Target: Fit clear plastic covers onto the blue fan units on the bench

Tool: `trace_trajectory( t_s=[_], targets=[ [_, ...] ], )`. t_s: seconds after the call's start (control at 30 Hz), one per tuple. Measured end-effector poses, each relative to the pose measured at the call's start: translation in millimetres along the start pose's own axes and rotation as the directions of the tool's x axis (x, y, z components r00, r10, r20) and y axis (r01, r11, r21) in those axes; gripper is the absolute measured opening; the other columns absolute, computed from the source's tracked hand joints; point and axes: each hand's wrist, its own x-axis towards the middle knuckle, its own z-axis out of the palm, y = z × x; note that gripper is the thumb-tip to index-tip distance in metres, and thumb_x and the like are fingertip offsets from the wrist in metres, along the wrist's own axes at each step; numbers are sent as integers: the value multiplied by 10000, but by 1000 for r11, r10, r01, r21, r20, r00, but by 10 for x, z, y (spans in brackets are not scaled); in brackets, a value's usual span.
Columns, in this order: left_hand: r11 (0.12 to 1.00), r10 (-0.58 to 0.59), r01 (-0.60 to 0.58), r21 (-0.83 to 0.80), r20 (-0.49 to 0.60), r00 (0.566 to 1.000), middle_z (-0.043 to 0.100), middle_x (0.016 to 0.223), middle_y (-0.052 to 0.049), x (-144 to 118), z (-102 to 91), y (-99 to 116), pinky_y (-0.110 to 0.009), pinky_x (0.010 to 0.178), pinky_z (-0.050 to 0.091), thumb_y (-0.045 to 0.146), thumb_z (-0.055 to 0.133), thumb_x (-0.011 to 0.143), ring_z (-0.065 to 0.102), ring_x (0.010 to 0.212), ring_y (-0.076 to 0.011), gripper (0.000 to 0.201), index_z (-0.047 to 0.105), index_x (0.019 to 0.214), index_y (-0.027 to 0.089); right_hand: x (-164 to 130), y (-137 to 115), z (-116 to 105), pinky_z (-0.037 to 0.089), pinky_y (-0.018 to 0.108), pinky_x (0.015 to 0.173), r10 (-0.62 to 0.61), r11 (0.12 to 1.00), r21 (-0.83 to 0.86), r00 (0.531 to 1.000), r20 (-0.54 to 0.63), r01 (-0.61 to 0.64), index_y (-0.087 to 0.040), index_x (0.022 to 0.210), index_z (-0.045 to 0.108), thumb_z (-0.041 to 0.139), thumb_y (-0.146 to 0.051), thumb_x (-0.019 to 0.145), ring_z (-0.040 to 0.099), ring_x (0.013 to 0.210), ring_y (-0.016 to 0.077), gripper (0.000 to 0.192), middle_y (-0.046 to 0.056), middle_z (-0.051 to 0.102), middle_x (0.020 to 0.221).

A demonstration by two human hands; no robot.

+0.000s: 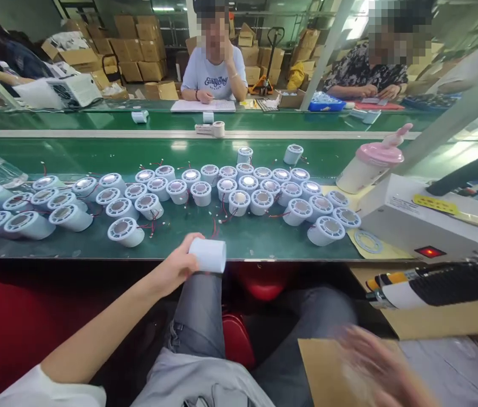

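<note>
Dozens of small white plastic cylinder housings (239, 200) with red wires crowd the green tabletop (264, 240). At its near edge, left of centre, my left hand (175, 268) pinches one white plastic cylinder (208, 255), fingers wrapped around its side wall. It looks light, stiff and smooth; gripping the wall suits it. Near right, my right hand (374, 367) blurs over brown cardboard (319, 367); I cannot tell its fingers' state.
</note>
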Motion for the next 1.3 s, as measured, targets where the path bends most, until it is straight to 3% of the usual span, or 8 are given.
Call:
trace_trajectory(
  t_s=[0.1,0.2,0.33,0.47,0.63,0.8,1.03,1.3],
  targets=[
    [895,-284,364,-259,298,911,600,715,-44,81,225,-169,-247,466,425,425,599,617,563,587,-161,421,525,904,126,244,-285,231,568,402,803,-208,969,-140,978,-12,204,-301,1344,459,532,-299,882,597,1062,293,468,126,535,1239],
    [862,-430,504,-48,456,779,558,630,-21,200,446,-276,-209,371,337,547,542,729,481,468,-115,457,570,867,113,549,-507,431,547,478,816,-301,913,-299,953,-34,278,-257,1322,504,572,-214,841,559,1062,331,487,170,508,1254],
    [919,-343,129,372,593,728,550,742,5,231,620,-246,-195,439,360,421,573,774,482,569,-103,299,588,929,165,705,-538,472,548,472,780,-162,936,-311,986,35,165,-233,1148,633,630,-107,760,547,1043,331,408,164,494,1305],
    [687,39,-464,559,609,792,577,969,-20,182,692,-153,-293,798,444,279,637,765,546,894,-172,236,611,986,200,663,-477,362,532,402,845,13,999,41,994,109,-18,-204,770,639,732,-112,685,562,1069,270,156,103,537,1205],
    [608,268,-584,537,554,788,535,1015,-55,225,689,-316,-363,836,474,483,807,586,547,935,-218,736,546,1225,229,645,-526,274,526,309,785,180,895,403,982,61,-190,-189,739,648,580,-274,862,604,972,199,164,99,577,1050],
    [615,346,-670,417,621,703,472,1221,-106,315,643,-551,-470,1010,414,446,836,553,475,1180,-294,714,601,1205,272,645,-557,284,509,243,601,315,786,556,949,14,-269,-183,610,657,602,-268,810,620,806,172,225,79,628,918],
    [932,86,-302,202,685,723,552,1285,-110,258,698,-524,-373,894,532,290,765,700,588,1109,-239,677,482,1313,248,641,-415,293,574,315,687,399,564,767,914,73,-307,-197,584,693,662,-341,782,664,931,233,247,79,708,955],
    [996,-6,-51,69,649,761,509,1353,-107,180,706,-460,-270,702,561,274,750,717,631,958,-202,655,481,1315,283,446,-391,282,484,440,998,24,916,401,999,-32,-9,-230,1128,636,734,-198,761,564,1192,273,381,114,599,1289]
  ],
)
